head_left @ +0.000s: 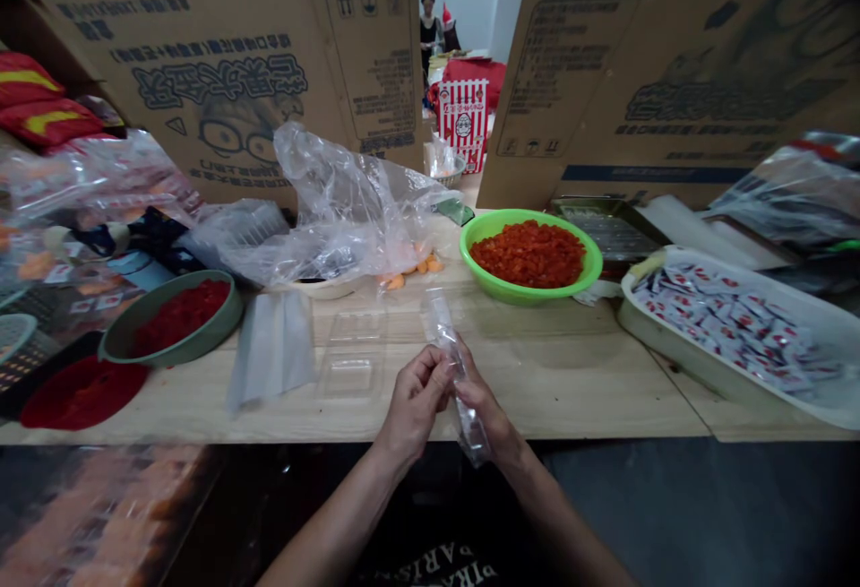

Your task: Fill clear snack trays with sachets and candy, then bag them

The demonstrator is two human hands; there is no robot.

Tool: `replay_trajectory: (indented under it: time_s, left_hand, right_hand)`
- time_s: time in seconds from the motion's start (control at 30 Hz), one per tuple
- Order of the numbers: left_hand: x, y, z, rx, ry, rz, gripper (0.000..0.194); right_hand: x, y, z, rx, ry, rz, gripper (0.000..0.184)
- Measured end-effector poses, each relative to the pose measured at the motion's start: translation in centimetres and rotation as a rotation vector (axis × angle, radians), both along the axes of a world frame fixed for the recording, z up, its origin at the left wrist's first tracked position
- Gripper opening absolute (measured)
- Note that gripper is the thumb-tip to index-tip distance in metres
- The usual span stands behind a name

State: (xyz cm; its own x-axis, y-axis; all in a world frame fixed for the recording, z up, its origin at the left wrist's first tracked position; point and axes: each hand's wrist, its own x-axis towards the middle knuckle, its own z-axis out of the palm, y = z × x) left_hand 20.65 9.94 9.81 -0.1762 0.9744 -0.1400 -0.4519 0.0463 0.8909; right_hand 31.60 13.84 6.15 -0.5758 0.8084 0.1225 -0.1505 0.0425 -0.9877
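Note:
Near the table's front edge, my left hand (420,390) and my right hand (485,399) are closed together on a long, narrow piece of clear plastic (442,318). It stands out above and below my fingers and looks crinkled; whether it is a bag or a folded box I cannot make out. Just left of my hands lies an open clear plastic box (353,376). Beside that box is a stack of translucent sheets or bags (274,345). Beyond my hands, a few orange pieces (396,282) lie by a large crumpled plastic bag (336,202).
A lime-green bowl (530,293) holds red-orange chopped pieces. A white tub (726,372) of small printed packets stands right. To the left are a grey-green bowl (235,305) with red food and a red disc (81,394). Cardboard boxes (363,49) wall the back; a person (430,27) is beyond.

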Motion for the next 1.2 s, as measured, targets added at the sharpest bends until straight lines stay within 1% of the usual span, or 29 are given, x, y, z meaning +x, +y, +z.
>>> replay_trajectory:
  time_s: [0.07, 0.13, 0.17, 0.2, 0.23, 0.27, 0.3, 0.33, 0.37, 0.4, 0.43, 0.5, 0.57, 0.6, 0.63, 0.67, 0.7, 0.73, 0.77, 0.8, 0.83, 0.87, 0.9, 0.97, 1.03, 1.1, 1.13, 1.17, 1.2]
  left_hand:
    - [0.2, -0.1, 0.7, 0.028, 0.025, -0.014, 0.043]
    - [-0.3, 0.0, 1.4, 0.016, -0.002, 0.0, 0.043]
    - [-1.0, 0.1, 1.6, 0.001, -0.012, 0.012, 0.044]
    - [-2.0, 0.1, 1.6, -0.018, -0.006, 0.019, 0.045]
    - [-3.2, 0.2, 1.5, -0.042, 0.027, 0.025, 0.046]
    - [-4.6, 0.1, 1.1, -0.074, 0.086, 0.029, 0.047]
    - [-6.2, 0.1, 0.6, -0.119, 0.165, 0.028, 0.048]
    - [-7.7, 0.0, -0.1, -0.171, 0.252, 0.025, 0.049]
    - [-9.3, -0.1, -0.9, -0.231, 0.337, 0.021, 0.05]
    - [-10.6, -0.2, -1.7, -0.291, 0.415, 0.016, 0.049]
    - [-11.7, -0.3, -2.5, -0.346, 0.498, 0.01, 0.047]
    - [-13.2, -0.4, -3.6, -0.406, 0.733, 0.04, 0.038]
    - [-13.6, -0.6, -3.9, -0.35, 1.082, 0.157, 0.033]
    - [-13.4, -0.8, -3.8, -0.27, 1.265, 0.197, 0.036]
    - [-13.0, -0.9, -3.7, -0.172, 1.425, 0.193, 0.041]
    - [-12.4, -1.1, -3.6, -0.068, 1.55, 0.127, 0.047]
    - [-11.7, -1.2, -3.5, 0.019, 1.641, 0.006, 0.053]
    - [-11.0, -1.3, -3.6, 0.077, 1.702, -0.148, 0.059]
    - [-10.3, -1.5, -3.9, 0.098, 1.74, -0.292, 0.067]
    - [-9.8, -1.7, -4.3, 0.088, 1.763, -0.4, 0.074]
    - [-9.4, -1.9, -4.7, 0.061, 1.775, -0.463, 0.078]
    - [-9.1, -2.2, -5.2, 0.032, 1.779, -0.489, 0.078]
    - [-9.1, -2.5, -5.6, 0.018, 1.776, -0.491, 0.075]
    - [-9.5, -3.3, -6.2, 0.06, 1.762, -0.473, 0.074]
    - [-10.0, -4.2, -6.5, 0.142, 1.757, -0.463, 0.083]
    - [-10.1, -5.0, -6.9, 0.194, 1.773, -0.444, 0.088]
    - [-9.9, -5.3, -7.1, 0.204, 1.788, -0.43, 0.086]
    - [-9.6, -5.5, -7.4, 0.208, 1.808, -0.411, 0.08]
    - [-9.2, -5.6, -7.8, 0.214, 1.83, -0.384, 0.072]
  right_hand:
    - [-0.3, -0.3, 0.3, -0.124, 0.132, -0.062, 0.075]
    - [0.4, 0.0, 0.9, -0.282, 0.231, -0.15, 0.074]
    - [1.4, 0.5, 1.2, -0.316, 0.224, -0.206, 0.074]
    - [2.8, 1.1, 1.5, -0.293, 0.168, -0.275, 0.074]
    - [4.7, 2.0, 1.6, -0.213, 0.055, -0.351, 0.076]
    - [6.9, 3.0, 1.5, -0.075, -0.106, -0.435, 0.079]
    - [9.4, 4.0, 1.3, 0.092, -0.328, -0.514, 0.083]
    - [11.8, 5.0, 0.9, 0.209, -0.605, -0.572, 0.086]
    - [14.1, 5.9, 0.3, 0.246, -0.884, -0.603, 0.088]
    - [16.1, 6.6, -0.4, 0.24, -1.122, -0.622, 0.087]
    - [17.6, 7.2, -1.2, 0.231, -1.307, -0.594, 0.084]
    - [18.9, 7.8, -2.6, 0.232, -1.532, -0.515, 0.077]
    - [18.0, 7.9, -3.3, 0.365, -1.61, -0.488, 0.07]
    - [17.0, 7.9, -3.4, 0.475, -1.61, -0.491, 0.066]
    - [15.6, 7.8, -3.4, 0.606, -1.583, -0.47, 0.062]
    - [14.1, 7.7, -3.3, 0.744, -1.524, -0.412, 0.058]
    - [12.5, 7.6, -3.2, 0.858, -1.451, -0.314, 0.056]
    - [11.0, 7.3, -3.2, 0.929, -1.384, -0.201, 0.055]
    - [9.5, 6.9, -3.2, 0.953, -1.337, -0.099, 0.056]
    - [8.3, 6.4, -3.4, 0.94, -1.316, -0.038, 0.057]
    - [7.1, 5.7, -3.6, 0.895, -1.32, -0.023, 0.059]
    - [6.1, 4.9, -3.9, 0.832, -1.335, -0.043, 0.059]
    - [5.3, 3.9, -4.2, 0.762, -1.351, -0.082, 0.059]
    - [3.9, 1.9, -4.4, 0.631, -1.36, -0.157, 0.059]
    - [3.3, 0.6, -4.0, 0.528, -1.338, -0.185, 0.06]
    - [3.7, 0.5, -3.1, 0.475, -1.305, -0.18, 0.059]
    - [4.5, 0.9, -2.6, 0.469, -1.304, -0.196, 0.059]
    - [5.6, 1.6, -2.3, 0.475, -1.321, -0.243, 0.058]
    - [6.9, 2.4, -2.1, 0.484, -1.356, -0.324, 0.057]
